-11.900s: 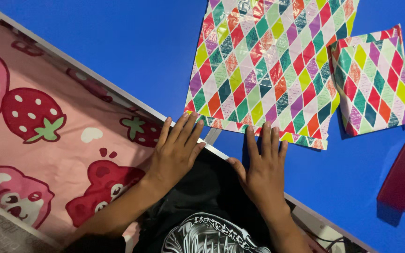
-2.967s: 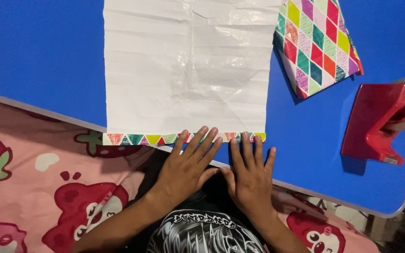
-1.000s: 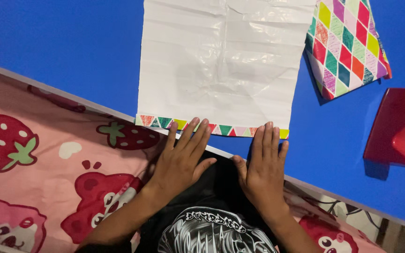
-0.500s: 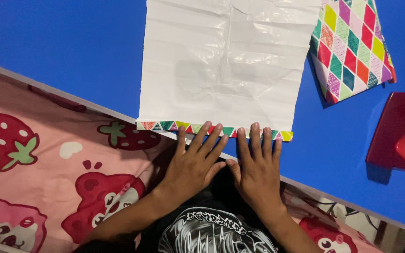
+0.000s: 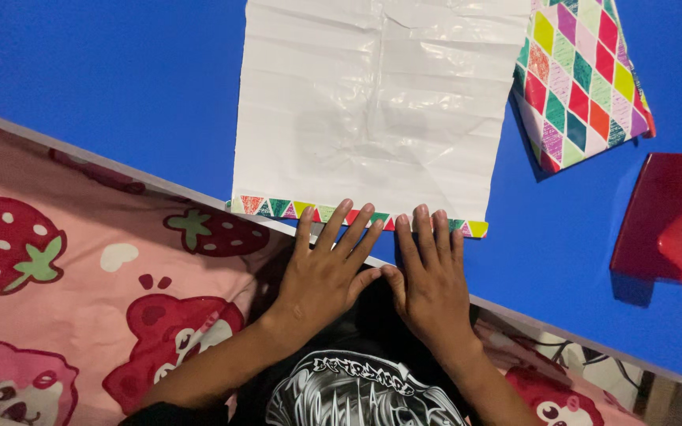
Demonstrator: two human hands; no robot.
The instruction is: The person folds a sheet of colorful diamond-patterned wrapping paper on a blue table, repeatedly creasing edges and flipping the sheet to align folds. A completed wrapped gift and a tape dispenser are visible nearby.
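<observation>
A sheet of wrapping paper (image 5: 372, 118) lies white side up on the blue table (image 5: 120, 87). Its near edge is turned up into a narrow fold (image 5: 278, 207) that shows coloured diamonds. My left hand (image 5: 327, 264) lies flat with its fingertips pressing on the middle of that fold. My right hand (image 5: 429, 272) lies flat right beside it, fingertips on the fold's right part. Both hands have their fingers spread and hold nothing.
A parcel wrapped in the same diamond paper (image 5: 582, 79) lies to the right of the sheet. A red tape dispenser (image 5: 668, 221) stands at the right edge. A pink cloth with strawberries and bears (image 5: 65, 268) lies below the table's near edge.
Since a second ago my right hand has slid left along the fold until it sits next to my left hand. The sheet has hardly moved.
</observation>
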